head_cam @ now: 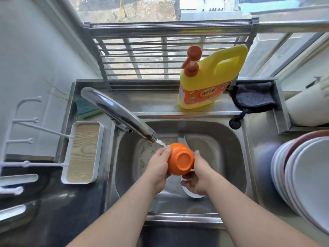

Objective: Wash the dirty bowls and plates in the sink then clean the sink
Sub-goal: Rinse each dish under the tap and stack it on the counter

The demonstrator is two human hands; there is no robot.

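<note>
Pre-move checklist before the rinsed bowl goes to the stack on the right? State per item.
1. Orange bowl gripped by both hands, left hand and right hand: ok.
2. Faucet running onto the bowl's rim: ok.
3. Bowl inside free of residue: cannot tell, it faces away.
4. Room on the stacked plates at right: cannot tell, partly out of frame.
5. Sink emptied of dishes: not ok, a white plate lies under the hands.
</note>
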